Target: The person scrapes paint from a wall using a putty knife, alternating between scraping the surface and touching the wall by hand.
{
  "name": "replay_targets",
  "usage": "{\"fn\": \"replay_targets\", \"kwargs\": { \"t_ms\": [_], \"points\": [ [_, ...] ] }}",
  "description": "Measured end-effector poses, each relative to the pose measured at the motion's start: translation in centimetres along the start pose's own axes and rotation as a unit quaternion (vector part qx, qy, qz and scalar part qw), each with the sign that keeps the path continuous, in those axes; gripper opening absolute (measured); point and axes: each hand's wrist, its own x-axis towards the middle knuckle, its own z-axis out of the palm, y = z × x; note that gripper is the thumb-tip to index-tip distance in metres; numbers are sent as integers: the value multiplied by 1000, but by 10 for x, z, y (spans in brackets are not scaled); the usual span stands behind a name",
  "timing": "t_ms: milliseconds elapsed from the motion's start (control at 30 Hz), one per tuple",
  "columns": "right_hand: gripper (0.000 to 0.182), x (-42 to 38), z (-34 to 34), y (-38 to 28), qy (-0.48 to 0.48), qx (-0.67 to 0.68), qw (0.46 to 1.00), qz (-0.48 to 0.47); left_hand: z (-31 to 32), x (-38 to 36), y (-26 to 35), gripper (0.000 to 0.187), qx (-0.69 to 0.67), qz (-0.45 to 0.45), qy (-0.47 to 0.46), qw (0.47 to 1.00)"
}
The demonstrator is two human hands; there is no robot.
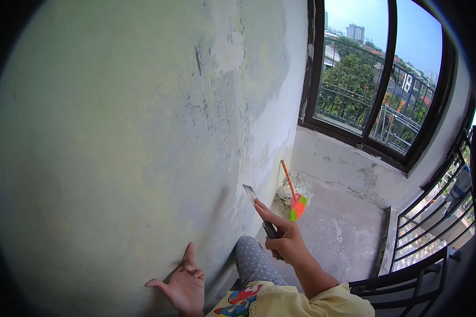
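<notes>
Right hand (284, 240) with scraper (259, 208), broom (295, 198) beyond

At the bottom centre of the frame, the person wears a pale yellow short-sleeved shirt (301, 302) with a red, blue and green cartoon print, and grey trousers (253, 261) dotted white.

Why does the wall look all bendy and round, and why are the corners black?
Head view: a fisheye lens bulges the wall and curves the window frame; the lens rim blacks out the corners. Sunlight makes the outdoors bright and the wall evenly lit. The right hand holding the scraper looks sharp, not blurred.
</notes>
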Motion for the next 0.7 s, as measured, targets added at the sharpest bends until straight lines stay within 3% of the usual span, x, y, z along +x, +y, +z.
{"fn": "replay_targets", "kwargs": {
  "t_ms": [167, 233, 267, 300, 333, 367, 433, 500, 567, 700],
  "points": [
    [90, -2, -8, 40, 10, -127, 991, -31, -12, 4, -5, 135, 47, 8, 6, 999],
    [85, -3, -10, 53, -49, -148, 985, 67, -24, 9, -11, 108, 99, -29, 19, 994],
    [77, -1, -6, 37, -87, -193, 957, 199, -26, 11, -15, 108, 100, -31, 19, 994],
    [77, -3, -4, 41, -84, -191, 958, 199, -27, 13, -21, 91, 148, -40, 18, 988],
    [75, -6, -3, 47, -108, -207, 960, 152, -28, 16, -27, 75, 195, -50, 15, 979],
    [73, -7, -2, 53, -131, -223, 960, 105, -31, 18, -33, 75, 197, -55, 13, 979],
    [68, -6, -5, 68, -158, -259, 946, 113, -39, 22, -45, 61, 319, -67, 61, 943],
    [73, -10, -8, 88, -224, -292, 930, -3, -50, 25, -54, 60, 331, -99, 80, 935],
    [69, -15, -7, 89, -232, -285, 930, -22, -70, 28, -61, 59, 403, -159, 105, 895],
    [69, -25, -13, 80, -281, -332, 899, -59, -96, 33, -66, 51, 374, -192, 98, 902]
  ]
}}
